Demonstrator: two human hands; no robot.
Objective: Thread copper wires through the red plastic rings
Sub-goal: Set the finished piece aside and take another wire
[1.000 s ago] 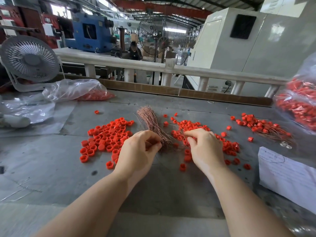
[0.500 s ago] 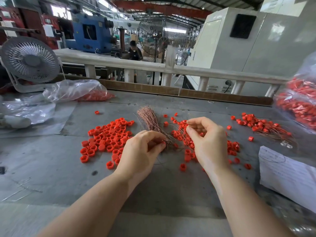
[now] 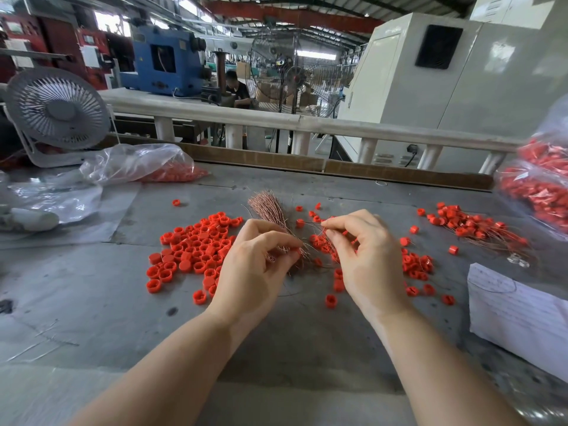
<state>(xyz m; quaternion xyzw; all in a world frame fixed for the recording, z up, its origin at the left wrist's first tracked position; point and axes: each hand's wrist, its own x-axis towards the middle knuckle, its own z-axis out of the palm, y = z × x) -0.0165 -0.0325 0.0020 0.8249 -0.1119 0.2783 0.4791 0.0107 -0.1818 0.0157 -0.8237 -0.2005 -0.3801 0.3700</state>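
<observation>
A bundle of thin copper wires [image 3: 267,209] lies on the grey table [image 3: 92,302], fanning out toward the far side. My left hand [image 3: 258,269] has its fingers curled round the bundle's near end. My right hand [image 3: 365,256] is raised just right of it and pinches a single copper wire [image 3: 310,223] that sticks out leftward between thumb and forefinger. A dense heap of loose red rings [image 3: 196,250] sits left of my hands. More red rings [image 3: 415,265] are scattered under and right of my right hand.
A pile of rings with wires through them [image 3: 473,229] lies at the right. Plastic bags of red parts sit at far left [image 3: 144,167] and far right [image 3: 541,186]. A white paper [image 3: 519,315] lies at the right, a desk fan [image 3: 58,115] at the back left.
My right hand lifted off the scattered rings and rose, and now holds a single wire pointing left. My left hand stayed on the wire bundle.
</observation>
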